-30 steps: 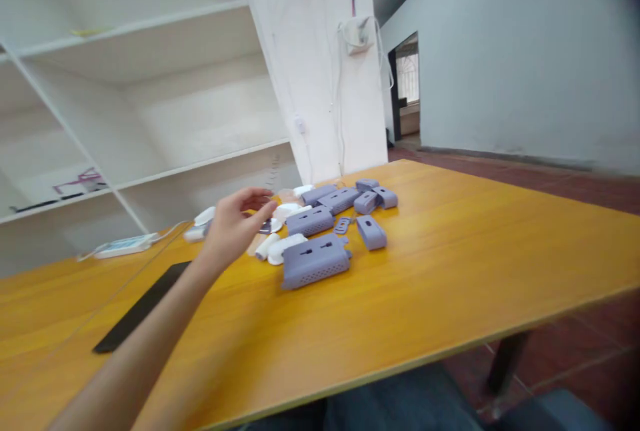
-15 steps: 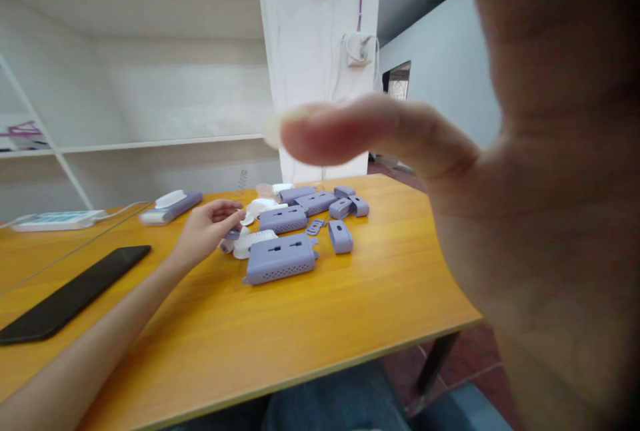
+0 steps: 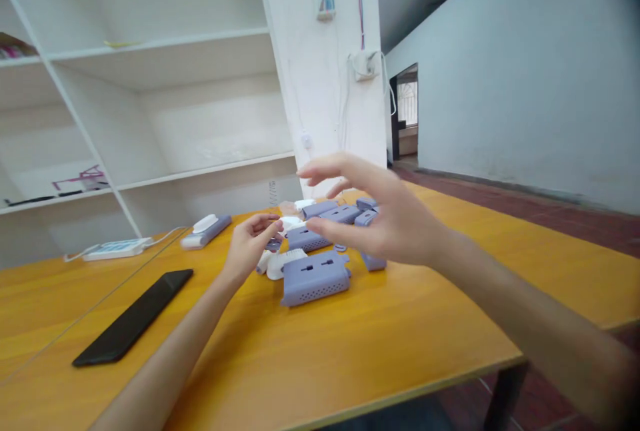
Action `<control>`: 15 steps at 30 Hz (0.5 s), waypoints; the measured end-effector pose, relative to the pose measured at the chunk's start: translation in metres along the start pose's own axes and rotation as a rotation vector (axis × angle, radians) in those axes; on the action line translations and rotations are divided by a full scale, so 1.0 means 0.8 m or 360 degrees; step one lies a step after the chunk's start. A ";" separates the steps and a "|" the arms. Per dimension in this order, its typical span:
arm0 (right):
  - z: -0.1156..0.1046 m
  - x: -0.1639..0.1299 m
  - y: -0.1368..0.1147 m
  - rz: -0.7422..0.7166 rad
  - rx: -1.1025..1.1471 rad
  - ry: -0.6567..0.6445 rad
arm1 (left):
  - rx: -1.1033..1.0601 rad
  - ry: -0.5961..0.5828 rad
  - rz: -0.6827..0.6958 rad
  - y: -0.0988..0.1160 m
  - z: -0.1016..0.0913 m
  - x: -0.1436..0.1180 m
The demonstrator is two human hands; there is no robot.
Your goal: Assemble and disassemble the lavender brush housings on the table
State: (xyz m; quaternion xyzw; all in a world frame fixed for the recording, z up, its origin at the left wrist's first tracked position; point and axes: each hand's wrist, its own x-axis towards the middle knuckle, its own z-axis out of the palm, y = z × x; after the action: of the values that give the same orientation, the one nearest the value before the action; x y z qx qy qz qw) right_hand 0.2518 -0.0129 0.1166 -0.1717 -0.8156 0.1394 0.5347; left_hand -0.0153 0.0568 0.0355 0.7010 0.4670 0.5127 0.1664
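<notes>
A heap of lilac and white plastic housings lies on the orange table (image 3: 310,358). The largest lilac housing (image 3: 315,278) sits nearest me, with smaller lilac shells (image 3: 313,238) behind it and white parts (image 3: 280,262) to its left. My left hand (image 3: 250,248) reaches to the heap's left edge, its fingertips pinching a small dark piece (image 3: 273,244). My right hand (image 3: 385,218) hovers above the heap, fingers spread and empty, hiding some of the lilac shells.
A black phone (image 3: 135,316) lies flat at the left. A white power strip (image 3: 113,248) and a white-and-lilac assembled unit (image 3: 206,230) rest near the table's back edge. White shelves and a pillar stand behind; the table's front edge is close.
My right hand has moved away from the camera and out over the heap. My left hand stays at the heap's left edge. The view has tilted up slightly.
</notes>
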 end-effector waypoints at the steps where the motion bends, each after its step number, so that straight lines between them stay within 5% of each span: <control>1: 0.006 0.007 0.019 0.0094 0.0039 0.0035 | 0.0037 -0.0038 0.0039 0.008 0.006 0.005; 7: 0.052 -0.003 0.147 0.0679 0.0209 0.0359 | 0.0421 -0.0178 0.0371 0.045 0.041 0.020; 15: 0.064 -0.032 0.167 0.0862 0.0508 0.0107 | 0.0675 -0.0280 0.0493 0.020 0.035 -0.007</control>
State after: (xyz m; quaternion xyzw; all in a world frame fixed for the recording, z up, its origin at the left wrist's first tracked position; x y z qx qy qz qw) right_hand 0.2318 0.0943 0.0208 -0.3012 -0.6899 0.3972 0.5249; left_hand 0.0172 0.0510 0.0322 0.8251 0.4349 0.3598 -0.0245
